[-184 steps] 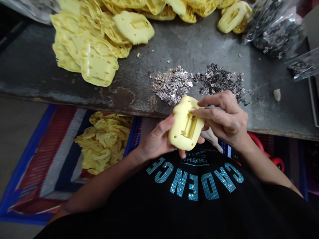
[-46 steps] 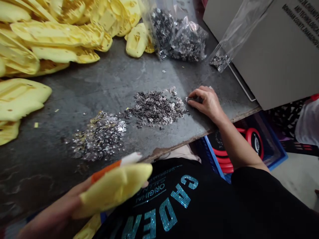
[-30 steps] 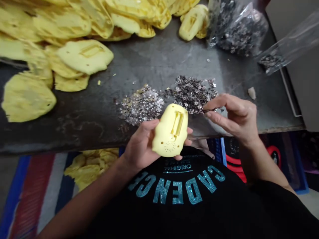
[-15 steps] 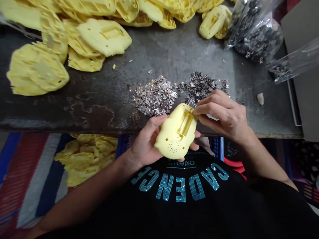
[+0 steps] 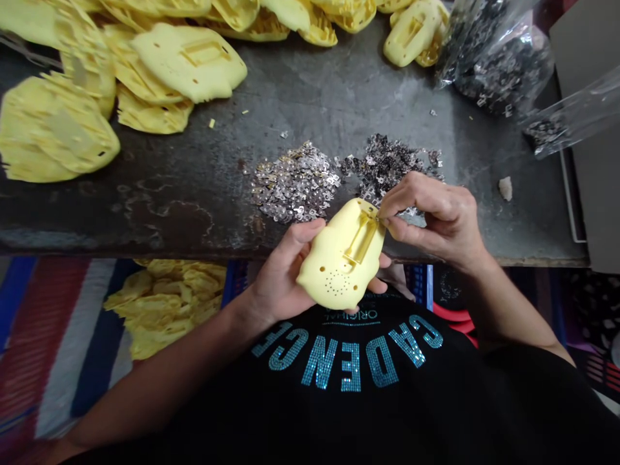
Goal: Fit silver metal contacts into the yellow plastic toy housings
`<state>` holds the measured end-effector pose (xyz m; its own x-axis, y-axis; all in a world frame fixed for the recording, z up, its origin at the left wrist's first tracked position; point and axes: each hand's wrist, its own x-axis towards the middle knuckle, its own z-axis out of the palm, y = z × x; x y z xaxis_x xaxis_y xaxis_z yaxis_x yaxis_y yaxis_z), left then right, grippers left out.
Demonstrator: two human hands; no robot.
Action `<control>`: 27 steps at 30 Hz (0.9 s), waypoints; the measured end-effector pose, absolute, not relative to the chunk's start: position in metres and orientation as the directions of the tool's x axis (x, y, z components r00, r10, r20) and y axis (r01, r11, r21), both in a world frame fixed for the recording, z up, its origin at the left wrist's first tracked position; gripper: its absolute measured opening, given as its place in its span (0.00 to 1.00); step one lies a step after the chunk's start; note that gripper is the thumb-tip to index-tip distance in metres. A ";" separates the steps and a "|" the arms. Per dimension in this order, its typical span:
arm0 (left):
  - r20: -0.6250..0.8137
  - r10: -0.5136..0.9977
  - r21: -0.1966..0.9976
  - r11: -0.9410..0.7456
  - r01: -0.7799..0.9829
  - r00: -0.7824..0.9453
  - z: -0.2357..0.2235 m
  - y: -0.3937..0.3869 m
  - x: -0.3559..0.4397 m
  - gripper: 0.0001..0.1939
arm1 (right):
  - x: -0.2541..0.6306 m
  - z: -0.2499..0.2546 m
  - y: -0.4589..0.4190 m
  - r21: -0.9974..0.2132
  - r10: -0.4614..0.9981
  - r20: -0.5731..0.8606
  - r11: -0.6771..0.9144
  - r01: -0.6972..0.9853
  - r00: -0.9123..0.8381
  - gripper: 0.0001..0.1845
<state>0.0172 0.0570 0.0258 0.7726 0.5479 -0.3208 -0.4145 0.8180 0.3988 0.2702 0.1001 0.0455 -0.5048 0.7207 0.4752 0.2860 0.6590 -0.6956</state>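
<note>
Yellow shells (image 5: pixel 194 68) are crowding the bench (image 5: pixel 320 97); the right hand (image 5: pixel 436 219) is partly hiding the darker of 2 clip heaps (image 5: pixel 387 158), pinching a metal bit (image 5: pixel 378 218) at the case (image 5: pixel 334 258)'s slot (image 5: pixel 361 242). The left hand (image 5: pixel 283 274) is gripping the case before the bench. Bags (image 5: pixel 578 106) are holding clips (image 5: pixel 501 81); a crate (image 5: pixel 17 284), yellow parts (image 5: pixel 167 307).

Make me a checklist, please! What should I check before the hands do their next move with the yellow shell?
1. Left hand holding the yellow shell: ok, thumb on one side, fingertips showing at the other.
2. Slot facing up: ok, it's uncovered.
3. Right hand at the slot: ok, finger and thumb pinch near its far end.
4. Metal bit in that pinch: cannot tell, it's too small and hidden.
5. Silver pile and dark pile kept apart: not ok, stray bits lie between them.
</note>
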 end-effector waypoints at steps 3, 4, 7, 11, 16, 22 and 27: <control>-0.293 0.540 0.378 0.824 -0.423 0.789 0.024 0.057 0.017 0.28 | 0.272 0.047 0.101 -0.685 0.722 0.452 0.657 0.314 -0.525 0.05; -0.285 0.537 0.371 0.826 -0.425 0.794 0.023 0.057 0.017 0.28 | 0.272 0.048 0.101 -0.684 0.727 0.436 0.651 0.329 -0.531 0.06; -0.276 0.533 0.359 0.829 -0.428 0.800 0.021 0.057 0.016 0.27 | 0.273 0.052 0.101 -0.686 0.731 0.397 0.638 0.351 -0.554 0.06; -0.281 0.531 0.354 0.831 -0.428 0.799 0.020 0.057 0.014 0.30 | 0.274 0.056 0.101 -0.704 0.736 0.371 0.621 0.345 -0.566 0.07; -0.267 0.553 0.369 0.815 -0.446 0.789 0.019 0.055 0.015 0.31 | 0.274 0.057 0.102 -0.695 0.716 0.390 0.641 0.325 -0.579 0.05; -0.263 0.565 0.389 0.804 -0.450 0.782 0.016 0.053 0.015 0.33 | 0.273 0.059 0.102 -0.662 0.713 0.346 0.646 0.379 -0.610 0.05; -0.237 0.566 0.365 0.805 -0.467 0.790 0.017 0.054 0.016 0.31 | 0.273 0.057 0.099 -0.697 0.747 0.385 0.620 0.360 -0.542 0.05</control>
<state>0.0158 0.0541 0.0168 0.7899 0.5656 -0.2370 -0.4670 0.8053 0.3652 0.2733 0.0988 0.0567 -0.5416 0.7473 0.3850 0.3597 0.6200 -0.6973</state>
